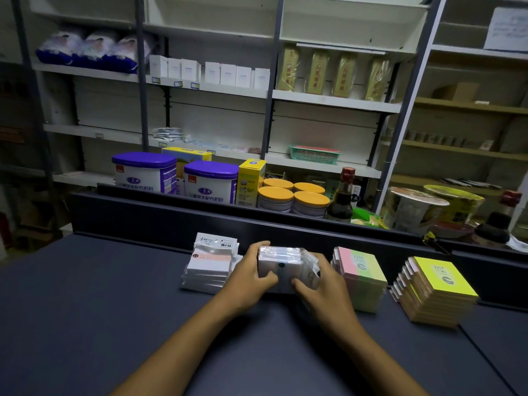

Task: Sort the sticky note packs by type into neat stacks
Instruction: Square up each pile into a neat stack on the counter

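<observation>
Both hands clasp 1 stack of clear-wrapped white packs [285, 265] on the dark counter [85, 310]: left hand [251, 274] and right hand [320, 281] curl around its sides. It sits between a white stack [210, 267] and a pink-green stack [361, 277] (seemingly touching neither); the yellow stack [437, 287] lies farther right.

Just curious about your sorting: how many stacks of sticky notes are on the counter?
4: a white stack at left, one held between both hands, a pink-green stack, a yellow stack far right.

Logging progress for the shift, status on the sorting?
Both hands, left and right, gripping white pack stack. Three other stacks on counter. Nothing in the way.
</observation>
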